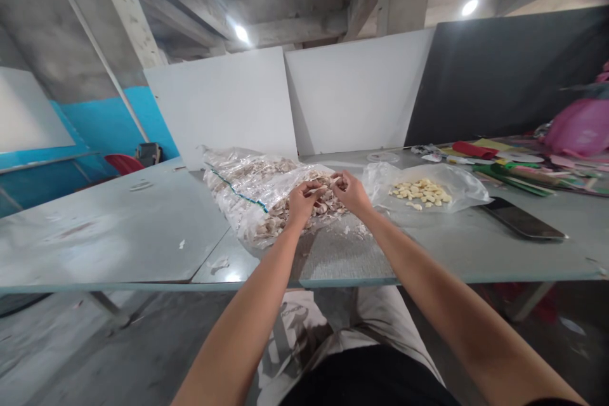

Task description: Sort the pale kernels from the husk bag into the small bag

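Note:
Over a heap of unpeeled garlic cloves (273,226), my left hand (303,202) is closed in a pinch on a small pale garlic clove. My right hand (351,193) is beside it, thumb and fingers pressed together; what they hold is too small to make out. The heap spills from a large clear plastic bag (238,187) with a blue-green strip. Right of my hands, pale peeled cloves (421,193) lie on another clear plastic bag (469,187). Bits of skin are scattered below my hands.
A black phone (523,219) lies on the grey table (451,247) at the right. Behind it are coloured papers (518,174) and a pink bag (580,127). White panels (352,89) stand along the table's back. A red chair (124,163) is at the far left.

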Available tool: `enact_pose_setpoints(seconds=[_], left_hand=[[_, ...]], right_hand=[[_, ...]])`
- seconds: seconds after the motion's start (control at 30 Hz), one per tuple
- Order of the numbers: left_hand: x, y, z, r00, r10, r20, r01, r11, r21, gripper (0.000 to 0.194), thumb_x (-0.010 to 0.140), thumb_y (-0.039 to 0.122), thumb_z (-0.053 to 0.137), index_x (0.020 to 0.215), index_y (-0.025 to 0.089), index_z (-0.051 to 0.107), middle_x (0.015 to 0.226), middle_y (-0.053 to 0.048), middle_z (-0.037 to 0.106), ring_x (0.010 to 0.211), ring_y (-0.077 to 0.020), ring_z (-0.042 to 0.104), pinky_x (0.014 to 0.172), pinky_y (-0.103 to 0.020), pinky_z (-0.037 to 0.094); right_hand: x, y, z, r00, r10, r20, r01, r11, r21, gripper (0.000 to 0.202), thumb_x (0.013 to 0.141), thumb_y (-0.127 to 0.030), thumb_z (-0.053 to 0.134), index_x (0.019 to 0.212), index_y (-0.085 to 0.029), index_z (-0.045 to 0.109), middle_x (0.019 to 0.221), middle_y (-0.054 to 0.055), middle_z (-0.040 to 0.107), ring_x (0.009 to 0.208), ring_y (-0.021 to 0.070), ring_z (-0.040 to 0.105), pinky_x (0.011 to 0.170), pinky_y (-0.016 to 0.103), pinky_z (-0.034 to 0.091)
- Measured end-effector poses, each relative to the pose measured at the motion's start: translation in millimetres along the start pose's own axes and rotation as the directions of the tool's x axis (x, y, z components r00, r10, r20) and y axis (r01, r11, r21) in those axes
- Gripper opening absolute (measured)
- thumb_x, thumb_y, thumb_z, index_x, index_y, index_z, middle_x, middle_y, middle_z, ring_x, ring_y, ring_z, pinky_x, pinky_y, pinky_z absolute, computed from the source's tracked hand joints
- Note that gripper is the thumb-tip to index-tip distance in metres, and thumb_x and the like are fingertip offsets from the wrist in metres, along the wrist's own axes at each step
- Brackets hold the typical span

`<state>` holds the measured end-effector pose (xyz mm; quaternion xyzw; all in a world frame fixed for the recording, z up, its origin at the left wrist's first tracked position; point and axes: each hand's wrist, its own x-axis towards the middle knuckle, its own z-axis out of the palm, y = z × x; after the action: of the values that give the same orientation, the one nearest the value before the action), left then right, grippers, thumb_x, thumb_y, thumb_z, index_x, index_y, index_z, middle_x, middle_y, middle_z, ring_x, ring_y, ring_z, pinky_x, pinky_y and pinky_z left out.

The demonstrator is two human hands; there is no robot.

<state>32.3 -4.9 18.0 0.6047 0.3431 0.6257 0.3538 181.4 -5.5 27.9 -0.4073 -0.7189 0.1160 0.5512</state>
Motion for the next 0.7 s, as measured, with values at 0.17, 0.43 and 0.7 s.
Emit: enact_pose_setpoints(seconds=[0.17,0.43,0.7], left_hand=[[-1.3,1.7,-1.2,1.0,0.017,0.004,-0.017,0.998,0.056,0.04,0.059,0.042,0.07,0.086,0.013,0.064,0.058,-0.001,0.06,0.044,-0.0085,0.052,0.042,-0.02,0.042],[-0.7,2.0,-2.2,0.998,-0.008,0.062,0.006,1.0,0.03,0.046,0.059,0.044,0.069,0.092,0.011,0.067,0.051,0.001,0.057,0.041,-0.0086,0.05,0.043,-0.022,0.043],[-3.4,4.4,-1.7,0.997,0.044,0.059,-0.052,0.987,0.154,0.036,0.063,0.041,0.067,0.085,0.012,0.069,0.047,0.0,0.056,0.041,-0.0095,0.05,0.043,-0.021,0.039]], right_hand=[[-0.5,-4.1,-0.1,0.998,-0.019,0.064,0.016,0.998,0.056,0.03,0.076,-0.036,0.049,0.089,-0.016,0.067,0.076,0.004,0.065,0.061,0.0126,0.055,0.055,0.022,0.041],[-1.0,-7.9,-3.9,0.992,-0.029,0.121,0.027,1.0,0.015,0.032,0.077,-0.039,0.05,0.079,-0.015,0.069,0.066,0.003,0.064,0.061,0.0143,0.057,0.053,0.021,0.039],[-0.8,-7.0,-2.6,0.994,-0.045,0.099,0.046,0.999,-0.014,0.024,0.074,-0.031,0.05,0.074,-0.014,0.067,0.065,0.001,0.062,0.06,0.0116,0.053,0.053,0.019,0.036]])
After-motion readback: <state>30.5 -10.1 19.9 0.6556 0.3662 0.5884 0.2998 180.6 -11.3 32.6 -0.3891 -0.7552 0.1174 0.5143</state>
